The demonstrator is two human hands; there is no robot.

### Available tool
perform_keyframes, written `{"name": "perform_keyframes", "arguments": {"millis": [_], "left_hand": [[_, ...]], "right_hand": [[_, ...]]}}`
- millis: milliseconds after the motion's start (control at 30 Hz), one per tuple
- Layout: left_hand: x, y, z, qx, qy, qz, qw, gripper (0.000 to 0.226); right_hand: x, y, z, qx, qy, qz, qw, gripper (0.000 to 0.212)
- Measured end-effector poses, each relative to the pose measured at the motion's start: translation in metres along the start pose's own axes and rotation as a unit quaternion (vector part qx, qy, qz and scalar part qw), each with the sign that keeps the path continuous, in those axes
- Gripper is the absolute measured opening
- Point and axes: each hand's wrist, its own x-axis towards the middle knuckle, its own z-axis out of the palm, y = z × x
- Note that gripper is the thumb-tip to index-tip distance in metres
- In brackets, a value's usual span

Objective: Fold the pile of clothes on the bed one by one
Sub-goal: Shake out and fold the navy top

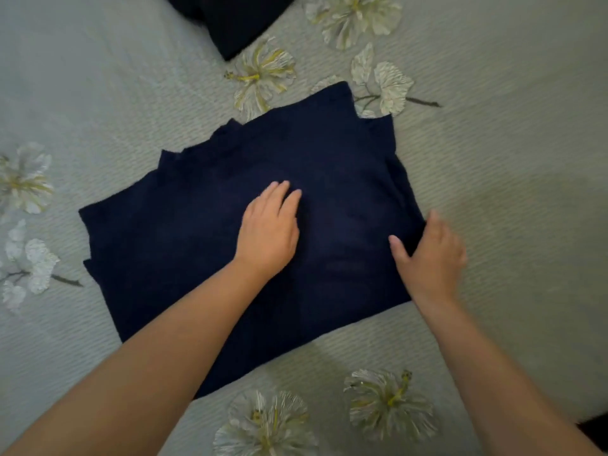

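Navy garment, partly folded, lies flat across the middle of the bed, and it fills most of my view from the head camera. Its far edge is stepped and uneven where layers overlap; the near edge runs on a slant toward me. The cloth sits askew to the frame, its left end nearer the lower left.

My left hand rests palm down on the middle of the garment, fingers straight and close together, pressing the fabric flat. My right hand is at the garment's right edge: the thumb lies on top of the cloth and the fingers reach over the edge, so it looks to me like a loose pinch of that edge, though the fingertips are blurred and I cannot see how far they curl under.

Beyond it, at the top of the frame, a second dark piece of clothing sits on the bed, well apart from the one under my hands; only part of it is in view. The bedspread is pale grey-green with a ribbed weave and printed white flowers scattered around the garment, some just beside its far edge and others near my forearms.
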Motion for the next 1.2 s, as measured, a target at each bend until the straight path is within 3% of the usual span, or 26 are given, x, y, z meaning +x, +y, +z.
{"name": "perform_keyframes", "arguments": {"millis": [167,333,500,600,733,800,867,967,1067,1133,1200], "left_hand": [[0.108,0.046,-0.002,0.075,-0.057,0.077,0.993,0.061],[0.160,0.061,-0.011,0.157,-0.165,0.082,0.970,0.081],[0.183,0.066,-0.021,0.230,-0.233,0.055,0.943,0.051],[0.181,0.060,-0.029,0.271,-0.246,0.097,0.925,0.034],[0.162,0.038,-0.046,0.156,-0.166,0.102,0.968,0.032],[0.145,0.024,-0.057,0.103,-0.094,0.108,0.984,0.028],[0.124,0.008,-0.073,0.075,-0.027,0.116,0.990,0.023],[0.081,-0.024,-0.093,0.019,0.044,0.111,0.993,0.026],[0.033,-0.074,-0.103,-0.040,0.060,0.018,0.997,0.027],[0.002,-0.104,-0.111,-0.163,0.057,-0.049,0.984,0.017],[-0.027,-0.131,-0.118,-0.096,0.069,-0.022,0.993,0.012]], "right_hand": [[0.007,-0.003,0.007,0.026,-0.035,0.093,0.995,0.047],[0.011,-0.001,0.004,0.059,-0.053,0.081,0.994,0.027],[0.009,0.001,-0.009,0.117,-0.031,0.018,0.992,0.016],[0.005,-0.001,-0.020,0.141,-0.030,-0.010,0.990,0.024],[-0.001,-0.017,-0.042,0.150,-0.022,-0.062,0.987,0.032],[-0.012,-0.030,-0.051,0.150,0.028,-0.104,0.983,0.037],[-0.028,-0.045,-0.056,0.147,0.075,-0.137,0.977,0.036],[-0.063,-0.075,-0.052,0.136,0.081,-0.181,0.971,0.033],[-0.111,-0.113,-0.033,0.124,0.066,-0.230,0.963,0.034],[-0.145,-0.138,-0.013,0.112,0.053,-0.251,0.960,0.038],[-0.179,-0.160,0.008,0.093,0.027,-0.258,0.961,0.042]]}}
